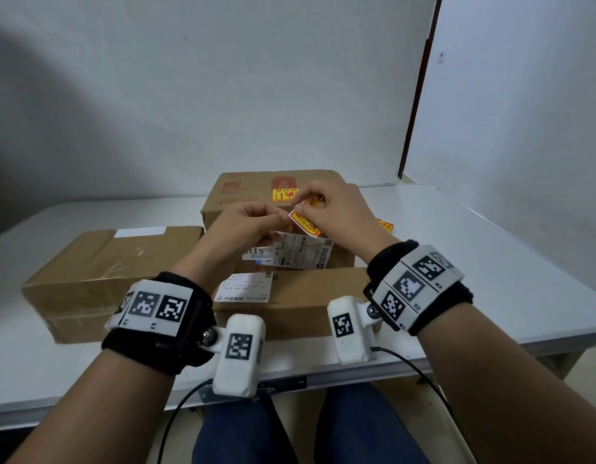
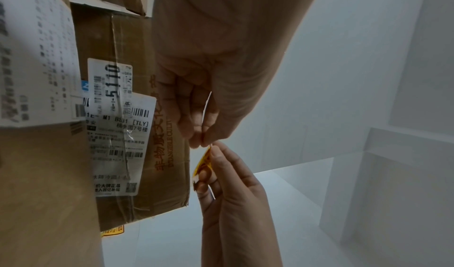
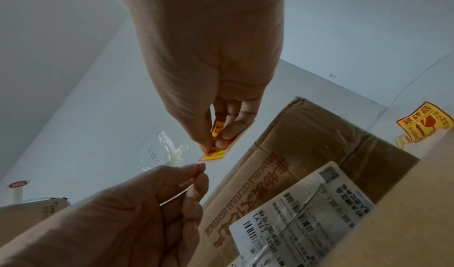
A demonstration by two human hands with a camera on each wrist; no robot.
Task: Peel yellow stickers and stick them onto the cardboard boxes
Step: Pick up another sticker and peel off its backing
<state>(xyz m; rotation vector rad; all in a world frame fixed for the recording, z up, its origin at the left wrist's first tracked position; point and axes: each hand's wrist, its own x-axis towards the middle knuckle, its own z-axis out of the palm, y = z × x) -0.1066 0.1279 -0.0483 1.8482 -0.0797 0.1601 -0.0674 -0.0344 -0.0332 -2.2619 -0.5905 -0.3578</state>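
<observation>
Sitting at a white table [image 1: 490, 262], wearing 2 black wrist straps with coded white tags; nearest, lying at the table's front edge, a flat cardboard box [image 1: 306, 296] bearing a white shipping label [image 1: 244, 287], with a taped brown box [image 1: 99, 272] lying to its left

Hovering above these, holding a yellow sticker [image 1: 305, 218] between both hands: right hand [image 1: 336, 212] pinching the sticker with thumb and curled fingers [image 3: 229, 129], left hand [image 1: 243, 226] pinching together at the sticker's near corner, fingertips [image 2: 196, 141] closed on a thin edge; whether backing paper or the sticker itself, not clear from any view

Standing behind the hands, a taller cardboard box [image 1: 256, 189] carrying a yellow sticker [image 1: 284, 194] already stuck on its top and white labels on its front face; lying on the table just right of it, more loose yellow stickers [image 3: 423, 123]; beyond, meeting in a corner, bare white walls and a dark vertical strip [image 1: 420, 88]
</observation>
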